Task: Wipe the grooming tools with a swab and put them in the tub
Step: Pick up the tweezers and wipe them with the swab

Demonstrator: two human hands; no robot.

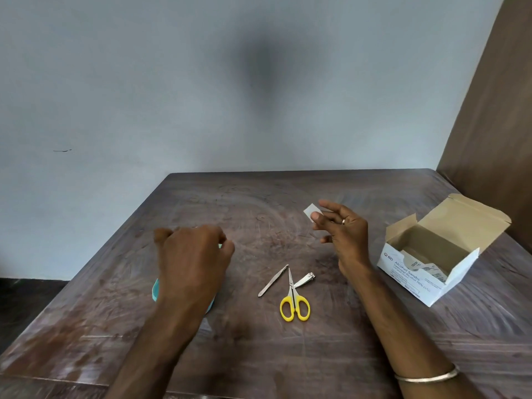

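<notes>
Three grooming tools lie together on the wooden table [259,355]: metal tweezers [273,280], small scissors with yellow handles [294,302] and a nail clipper [305,279]. My right hand [344,236] is raised behind them and pinches a small white swab sachet [310,212] between thumb and fingers. My left hand [193,256] is blurred, its fingers curled downward over a teal tub [155,292]. The hand and forearm hide most of the tub, so whether the fingers grip its rim cannot be told.
An open white cardboard box of alcohol swabs [426,263] stands at the right with its lid flap up and sachets inside. A grey wall runs behind the table and a brown wooden panel [495,133] rises at the right.
</notes>
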